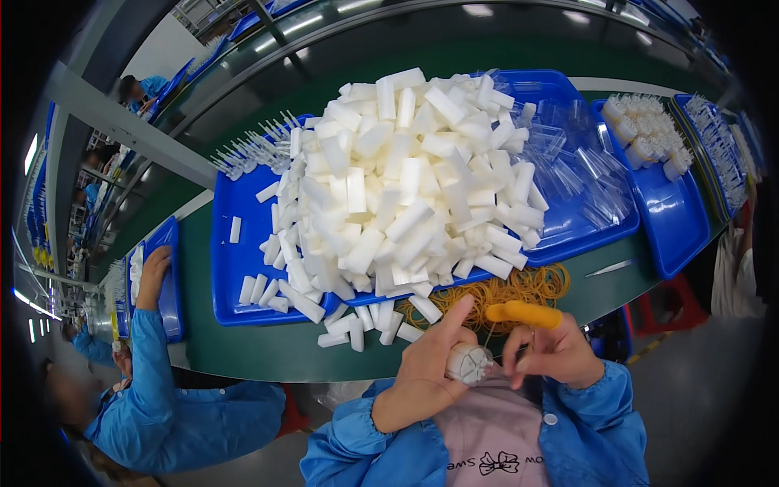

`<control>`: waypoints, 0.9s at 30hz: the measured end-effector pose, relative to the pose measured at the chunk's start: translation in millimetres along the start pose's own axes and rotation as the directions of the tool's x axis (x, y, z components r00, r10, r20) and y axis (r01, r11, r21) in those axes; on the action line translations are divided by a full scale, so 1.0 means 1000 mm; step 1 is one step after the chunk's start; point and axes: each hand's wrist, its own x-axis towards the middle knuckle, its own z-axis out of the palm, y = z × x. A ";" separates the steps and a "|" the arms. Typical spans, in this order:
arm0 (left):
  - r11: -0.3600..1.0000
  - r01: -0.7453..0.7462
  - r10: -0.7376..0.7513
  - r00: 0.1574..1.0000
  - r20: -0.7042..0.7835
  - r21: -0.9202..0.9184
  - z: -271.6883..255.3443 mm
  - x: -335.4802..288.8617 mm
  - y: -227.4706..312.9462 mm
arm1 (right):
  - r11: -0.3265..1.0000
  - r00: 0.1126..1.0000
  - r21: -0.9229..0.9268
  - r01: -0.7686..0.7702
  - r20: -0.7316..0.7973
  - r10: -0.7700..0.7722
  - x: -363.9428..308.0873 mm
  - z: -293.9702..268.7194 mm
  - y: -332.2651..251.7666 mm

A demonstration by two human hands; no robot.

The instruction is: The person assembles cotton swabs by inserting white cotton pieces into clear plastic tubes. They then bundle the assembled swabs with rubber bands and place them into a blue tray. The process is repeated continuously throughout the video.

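Note:
My left hand (pixel 426 369) is closed around a short bundle of clear plastic tubes (pixel 469 364), their ends turned toward my right hand. My right hand (pixel 560 353) is beside the bundle, index finger stretched out in an orange finger cot (pixel 523 314) and the other fingers curled. A thin strand, apparently a rubber band (pixel 489 334), runs from the orange fingertip toward the bundle. Just beyond both hands lies a heap of tan rubber bands (pixel 519 284). White foam blocks (pixel 406 187) are piled high behind it, with several loose ones on the table edge.
Blue trays (pixel 243 280) stand under the foam pile. Clear plastic pieces (pixel 580 170) fill the right one. Farther right are bundled white-topped parts (pixel 645 130) in another tray. A slim pointed tool (pixel 608 268) lies on the green table (pixel 276 357). A co-worker in blue (pixel 187 414) sits at left.

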 end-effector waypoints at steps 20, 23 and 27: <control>0.574 0.191 -0.089 0.981 0.171 -0.796 -0.005 0.003 0.000 | -0.138 0.656 -0.924 -0.358 -0.143 -0.741 -0.042 -0.072 -0.046; 0.547 0.298 -0.158 0.955 0.252 -0.782 -0.003 0.006 0.000 | -0.217 0.610 -0.842 -0.493 -0.157 -0.776 -0.048 -0.093 -0.031; 0.569 0.286 -0.182 0.958 0.221 -0.771 0.003 0.009 0.004 | -0.265 0.619 -0.848 -0.460 -0.092 -0.780 -0.051 -0.094 -0.024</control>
